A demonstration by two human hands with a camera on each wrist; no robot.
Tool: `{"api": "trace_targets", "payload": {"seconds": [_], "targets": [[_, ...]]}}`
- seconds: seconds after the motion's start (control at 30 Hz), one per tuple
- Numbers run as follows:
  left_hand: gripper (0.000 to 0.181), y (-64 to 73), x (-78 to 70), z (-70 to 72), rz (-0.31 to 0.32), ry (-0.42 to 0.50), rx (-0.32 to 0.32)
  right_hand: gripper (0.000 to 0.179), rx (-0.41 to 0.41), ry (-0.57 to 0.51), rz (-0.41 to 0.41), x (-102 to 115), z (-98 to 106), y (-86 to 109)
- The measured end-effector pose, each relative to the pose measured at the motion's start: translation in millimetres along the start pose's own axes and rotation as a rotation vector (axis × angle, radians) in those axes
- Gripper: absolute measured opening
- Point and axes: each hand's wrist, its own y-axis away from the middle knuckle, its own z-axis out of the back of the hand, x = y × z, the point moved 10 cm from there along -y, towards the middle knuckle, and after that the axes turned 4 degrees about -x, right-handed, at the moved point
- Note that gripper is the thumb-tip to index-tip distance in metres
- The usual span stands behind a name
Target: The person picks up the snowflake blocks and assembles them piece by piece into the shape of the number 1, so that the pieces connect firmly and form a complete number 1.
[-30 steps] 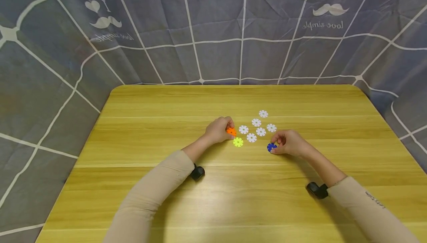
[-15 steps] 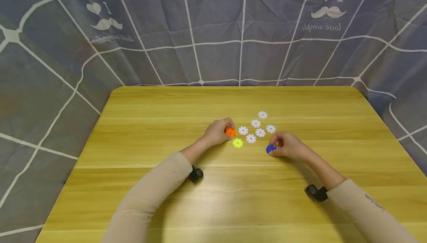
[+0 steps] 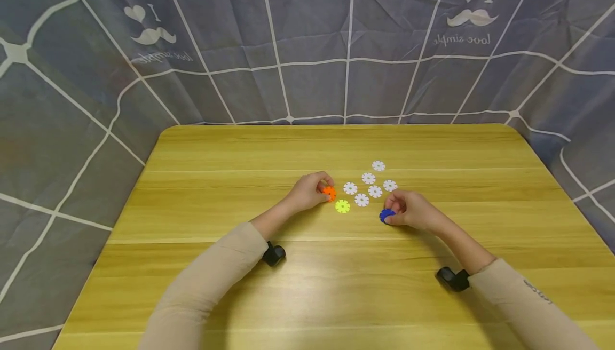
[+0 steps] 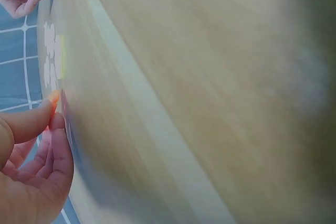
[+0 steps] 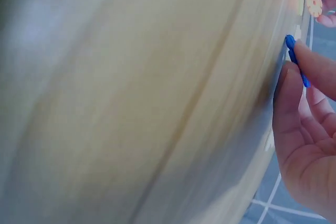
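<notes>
Between thumb and fingers my left hand (image 3: pixel 306 192) pinches an orange notched disc (image 3: pixel 329 193), tilted up from the tabletop. Just right of it a yellow-green notched disc (image 3: pixel 343 206) lies flat. My right hand (image 3: pixel 414 209) pinches a blue notched disc (image 3: pixel 386 216) by its edge; the right wrist view shows this blue disc (image 5: pixel 297 60) nearly edge-on between thumb and forefinger. Several white notched discs lie flat between and beyond the hands, among them one white disc (image 3: pixel 362 200) in the near row and another white disc (image 3: pixel 378 166) farthest back.
The discs lie on a wood-grain table (image 3: pixel 298 286). Behind and at both sides hangs a grey curtain (image 3: pixel 312 30) with white grid lines. A black wrist device (image 3: pixel 274 254) shows under the left forearm, and a similar black device (image 3: pixel 452 279) under the right.
My left hand has drawn back slightly to the left and nearer, carrying the orange disc away from the white ones. My right hand has shifted a little left with the blue disc.
</notes>
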Motion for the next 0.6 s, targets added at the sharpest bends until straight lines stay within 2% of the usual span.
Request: {"api": "trace_targets", "payload": {"seconds": [0.17, 0.37, 0.6], "targets": [[0.025, 6.0, 3.5, 0.7, 0.032, 0.079, 0.012, 0.016, -0.003, -0.090, 0.002, 7.3, -2.0, -1.4], [0.024, 15.6, -2.5, 3.7, 0.025, 0.192, 0.008, 0.019, -0.039, -0.124, 0.016, 24.4, -3.0, -2.3], [0.018, 33.3, -17.9, 1.9, 0.021, 0.245, 0.031, 0.010, 0.029, -0.234, 0.068, 51.5, -17.2, -2.2]]}}
